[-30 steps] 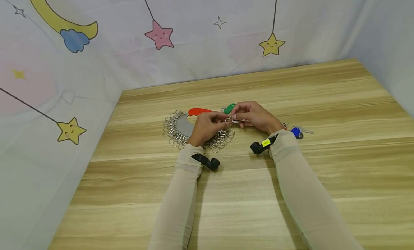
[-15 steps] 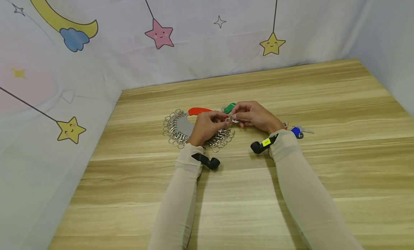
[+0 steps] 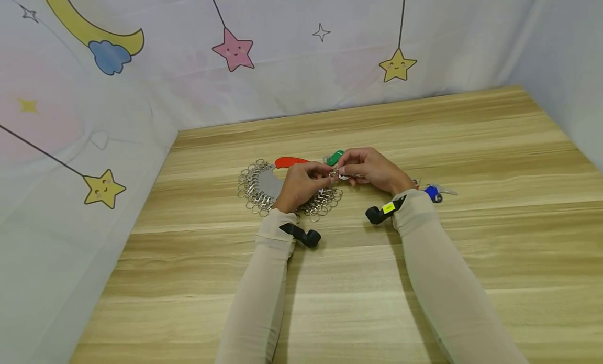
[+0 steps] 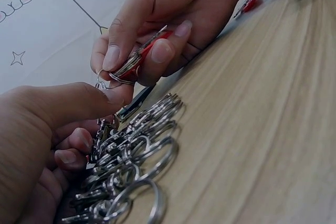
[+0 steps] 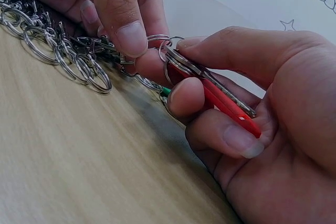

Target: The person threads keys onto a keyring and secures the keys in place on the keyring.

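My left hand (image 3: 301, 187) pinches a small metal ring (image 5: 158, 37) between thumb and finger. My right hand (image 3: 372, 170) grips a red tag (image 5: 226, 106) with metal keys (image 5: 239, 99) lying along it, fingers curled round the lot. Fingertips of both hands nearly meet; can't tell if the ring runs through the tag's own ring. Tag and keys are held up over the table (image 3: 339, 290), in front of me.

Under and beside my left hand: row of metal clips with rings (image 3: 324, 200), fanned round the edge of a grey plate (image 3: 269, 185); red handle (image 3: 289, 162) at its far side. Green tag (image 3: 335, 157) just past my right fingertips. Blue tag (image 3: 431, 192) with a key, right of my right wrist. Behind the table, pale cloth (image 3: 292, 86) with printed stars
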`<state>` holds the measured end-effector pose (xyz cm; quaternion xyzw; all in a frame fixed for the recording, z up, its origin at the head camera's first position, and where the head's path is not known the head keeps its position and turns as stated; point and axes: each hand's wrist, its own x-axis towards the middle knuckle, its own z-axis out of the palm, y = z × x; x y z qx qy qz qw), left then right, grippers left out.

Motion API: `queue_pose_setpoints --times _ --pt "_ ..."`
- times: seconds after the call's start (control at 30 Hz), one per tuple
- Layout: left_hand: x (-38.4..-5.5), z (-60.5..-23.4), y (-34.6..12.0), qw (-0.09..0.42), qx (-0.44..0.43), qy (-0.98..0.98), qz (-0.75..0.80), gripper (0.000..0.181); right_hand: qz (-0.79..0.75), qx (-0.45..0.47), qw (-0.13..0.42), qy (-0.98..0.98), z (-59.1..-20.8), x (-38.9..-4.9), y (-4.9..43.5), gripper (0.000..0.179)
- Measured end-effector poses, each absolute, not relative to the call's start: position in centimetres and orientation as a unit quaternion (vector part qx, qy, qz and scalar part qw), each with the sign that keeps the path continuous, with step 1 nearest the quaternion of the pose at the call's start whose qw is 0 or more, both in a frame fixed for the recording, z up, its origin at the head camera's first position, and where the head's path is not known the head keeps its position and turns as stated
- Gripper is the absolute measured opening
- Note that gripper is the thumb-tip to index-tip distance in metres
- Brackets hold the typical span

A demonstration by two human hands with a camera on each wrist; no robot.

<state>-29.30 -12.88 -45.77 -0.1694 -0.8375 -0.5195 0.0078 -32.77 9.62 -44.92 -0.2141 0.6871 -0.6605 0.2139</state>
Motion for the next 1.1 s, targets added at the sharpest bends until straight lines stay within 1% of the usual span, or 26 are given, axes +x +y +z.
queue_pose_setpoints --times 0.23,0.37,0.47,0.67,1.1 --pt "-29.31 -45.71 -12.91 0.006 -0.173 -0.839 -0.516 0.022 -0.664 -0.213 0.213 0.684 -44.91 -32.75 9.55 0.012" --pt "-29.28 -45.69 -12.92 0.005 -0.184 -0.838 -0.513 0.028 -0.664 -0.208 0.214 0.686 -44.94 -32.73 9.52 0.012" --pt "-29.30 -45.72 -12.92 0.004 -0.189 -0.838 -0.512 0.029 -0.665 -0.204 0.217 0.685 -44.92 -32.66 9.50 0.013" --pt "-29.38 -45.80 -12.95 0.006 -0.188 -0.841 -0.508 0.023 -0.665 -0.203 0.218 0.685 -44.77 -32.62 9.44 0.014" --pt "-29.38 -45.83 -12.92 0.002 -0.179 -0.843 -0.507 0.023 -0.665 -0.199 0.214 0.688 -44.90 -32.68 9.44 0.011"
